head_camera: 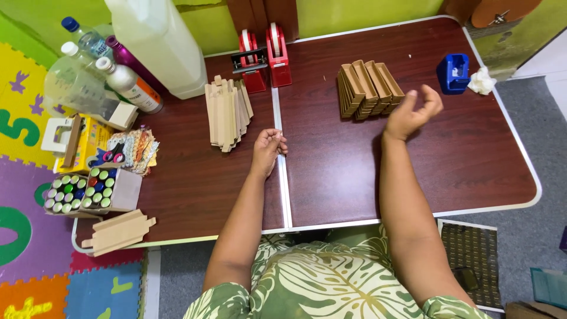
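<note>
My left hand [267, 147] rests on the dark wooden table [331, 171] by the middle seam, fingers curled in, holding nothing. Just beyond it lies a pile of flat light cardboard pieces [227, 111]. My right hand [411, 112] is raised a little above the table, fingers apart and loosely bent, with nothing in it. It hovers right beside a row of folded brown cardboard boxes [367, 87] standing on edge.
Two red tape dispensers [266, 58] stand at the back. A blue holder [453, 73] and crumpled tissue [482, 80] sit back right. On the left are bottles [127, 85], a large white jug [156, 41], boxes of small bottles [88, 190], and more flat cardboard [118, 231].
</note>
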